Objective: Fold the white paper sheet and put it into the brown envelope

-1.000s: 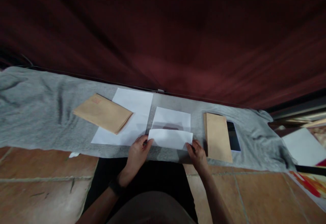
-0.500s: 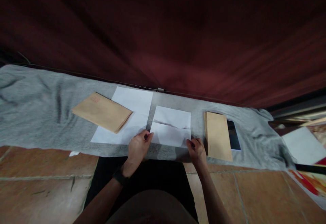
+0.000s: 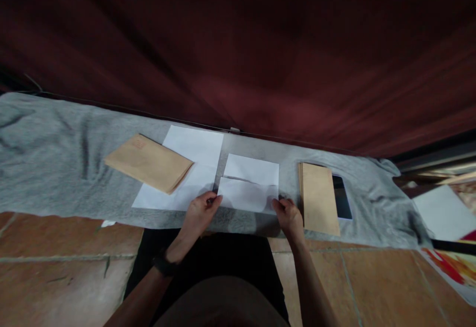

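Currently the folded sheet lies flat on the grey cloth, straight ahead of the person, between a larger white sheet and a stack of brown envelopes; near part turned up over the middle, its edge showing as a line across the paper; far strip not covered.

Progress, by my reading: one fold laid down, crease likely being pressed; the far strip is left to fold; both lots of envelopes untouched.

Left hand closed in a pinch, thumb against fingertips, on the near left corner of the fold; right hand curled, fingertips gripping the near right corner, though how tightly I cannot tell.

Against a second ago: the near flap then stood lifted clear of the paper, casting a shadow beneath; now it is down flat; hands have moved slightly forward with it, staying at the same corners.

Around: loose brown envelope overlapping the larger sheet on the left; dark phone half under the stack; tiled floor nearer; red curtain behind.
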Action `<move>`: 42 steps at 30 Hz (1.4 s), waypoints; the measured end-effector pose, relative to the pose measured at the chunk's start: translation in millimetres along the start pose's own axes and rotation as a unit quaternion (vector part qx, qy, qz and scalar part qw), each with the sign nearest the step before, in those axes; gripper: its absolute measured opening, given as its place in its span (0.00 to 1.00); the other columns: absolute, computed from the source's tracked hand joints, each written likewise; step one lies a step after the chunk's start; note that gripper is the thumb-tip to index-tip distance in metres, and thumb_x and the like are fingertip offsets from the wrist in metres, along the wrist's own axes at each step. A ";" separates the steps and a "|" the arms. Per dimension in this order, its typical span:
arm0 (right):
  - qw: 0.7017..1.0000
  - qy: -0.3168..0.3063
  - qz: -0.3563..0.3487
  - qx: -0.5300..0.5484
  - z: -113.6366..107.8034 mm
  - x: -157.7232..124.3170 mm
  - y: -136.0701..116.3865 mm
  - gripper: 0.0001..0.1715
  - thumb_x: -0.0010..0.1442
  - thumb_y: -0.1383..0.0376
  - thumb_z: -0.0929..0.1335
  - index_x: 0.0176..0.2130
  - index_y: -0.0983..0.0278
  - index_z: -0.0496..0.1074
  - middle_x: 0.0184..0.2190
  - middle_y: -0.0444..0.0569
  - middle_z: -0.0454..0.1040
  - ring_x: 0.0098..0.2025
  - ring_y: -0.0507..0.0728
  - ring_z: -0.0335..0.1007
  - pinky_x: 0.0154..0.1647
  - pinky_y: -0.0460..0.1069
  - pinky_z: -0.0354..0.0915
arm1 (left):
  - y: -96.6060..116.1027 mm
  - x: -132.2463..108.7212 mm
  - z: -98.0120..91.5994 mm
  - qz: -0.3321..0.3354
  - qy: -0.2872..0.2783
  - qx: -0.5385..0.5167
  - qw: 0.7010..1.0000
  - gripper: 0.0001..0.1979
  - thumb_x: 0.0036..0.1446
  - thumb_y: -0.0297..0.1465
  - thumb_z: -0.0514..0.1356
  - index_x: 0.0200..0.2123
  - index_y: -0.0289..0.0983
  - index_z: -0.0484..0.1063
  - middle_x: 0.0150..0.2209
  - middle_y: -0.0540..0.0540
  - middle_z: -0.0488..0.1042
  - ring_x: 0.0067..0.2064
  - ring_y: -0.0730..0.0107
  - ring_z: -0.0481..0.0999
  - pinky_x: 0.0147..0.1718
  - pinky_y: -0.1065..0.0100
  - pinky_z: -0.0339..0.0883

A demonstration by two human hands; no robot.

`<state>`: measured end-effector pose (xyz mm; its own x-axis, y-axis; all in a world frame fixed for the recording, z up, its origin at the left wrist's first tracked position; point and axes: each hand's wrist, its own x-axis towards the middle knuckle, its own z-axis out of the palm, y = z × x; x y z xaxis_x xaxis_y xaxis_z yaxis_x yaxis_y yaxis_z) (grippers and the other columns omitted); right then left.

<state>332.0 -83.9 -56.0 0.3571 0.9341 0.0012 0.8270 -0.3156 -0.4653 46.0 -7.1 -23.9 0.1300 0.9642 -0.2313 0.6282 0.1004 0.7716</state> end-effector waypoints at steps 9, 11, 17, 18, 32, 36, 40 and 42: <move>1.000 0.008 0.018 -0.009 -0.6 7.8 -3.1 0.20 0.68 0.53 0.63 0.30 0.59 0.74 0.32 0.49 0.78 0.34 0.57 0.74 0.33 0.47 0.61 | 7.8 12.9 8.3 -0.006 0.009 0.122 0.992 0.14 0.65 0.39 0.54 0.29 0.41 0.70 0.23 0.51 0.71 0.26 0.69 0.70 0.29 0.69 0.55; 0.999 0.001 0.028 -0.015 -1.9 9.7 -4.8 0.21 0.68 0.53 0.63 0.29 0.59 0.74 0.31 0.49 0.78 0.33 0.57 0.74 0.31 0.47 0.59 | 10.1 14.9 8.8 -0.007 0.008 0.143 0.990 0.14 0.66 0.38 0.53 0.30 0.41 0.70 0.24 0.50 0.72 0.27 0.68 0.70 0.29 0.69 0.55; 0.997 -0.014 0.065 -0.033 -5.0 13.1 -8.7 0.25 0.68 0.49 0.62 0.28 0.58 0.75 0.25 0.46 0.75 0.26 0.55 0.69 0.26 0.47 0.52 | 15.5 20.8 9.6 -0.026 0.014 0.174 0.984 0.14 0.67 0.39 0.54 0.32 0.41 0.72 0.25 0.49 0.74 0.28 0.67 0.73 0.28 0.69 0.53; 0.997 -0.016 0.067 -0.033 -5.2 13.8 -9.0 0.25 0.68 0.49 0.62 0.28 0.58 0.75 0.24 0.46 0.74 0.25 0.55 0.68 0.26 0.47 0.51 | 16.2 22.0 9.8 -0.028 0.017 0.172 0.985 0.14 0.66 0.40 0.54 0.32 0.41 0.73 0.25 0.49 0.74 0.28 0.67 0.73 0.27 0.69 0.53; 0.940 0.122 0.033 0.318 -22.1 5.7 -28.4 0.28 0.65 0.42 0.64 0.28 0.62 0.67 0.22 0.39 0.62 0.27 0.52 0.59 0.30 0.46 0.57 | -4.7 8.5 3.3 0.172 0.030 -0.086 0.981 0.15 0.54 0.44 0.65 0.40 0.41 0.79 0.48 0.43 0.80 0.54 0.55 0.74 0.55 0.56 0.67; 0.913 0.203 0.026 0.352 -58.0 -3.0 -47.8 0.24 0.65 0.45 0.66 0.32 0.63 0.69 0.24 0.39 0.65 0.29 0.52 0.60 0.32 0.46 0.58 | 18.0 -12.0 -14.8 0.141 0.035 -0.138 0.980 0.14 0.60 0.44 0.61 0.36 0.39 0.77 0.37 0.47 0.81 0.42 0.64 0.79 0.46 0.64 0.72; 0.881 0.249 0.018 0.402 -101.9 1.4 -70.1 0.22 0.63 0.47 0.69 0.31 0.63 0.68 0.24 0.39 0.65 0.26 0.50 0.57 0.29 0.45 0.55 | 61.2 -29.4 -39.8 0.162 0.126 -0.188 0.960 0.15 0.60 0.45 0.63 0.33 0.39 0.73 0.31 0.51 0.77 0.35 0.70 0.76 0.38 0.70 0.70; 0.860 0.240 0.017 0.451 -116.7 11.0 -80.2 0.22 0.61 0.48 0.70 0.31 0.63 0.68 0.24 0.39 0.66 0.26 0.49 0.58 0.29 0.44 0.56 | 82.3 -31.6 -47.6 0.162 0.142 -0.227 0.950 0.14 0.59 0.44 0.64 0.33 0.39 0.72 0.29 0.52 0.75 0.33 0.72 0.75 0.36 0.72 0.69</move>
<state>320.3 -67.9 84.7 0.6914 0.6822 0.2380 0.2166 0.1186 -0.9690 57.1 -17.6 75.2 0.0077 0.9832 0.1823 0.1871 -0.1805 0.9656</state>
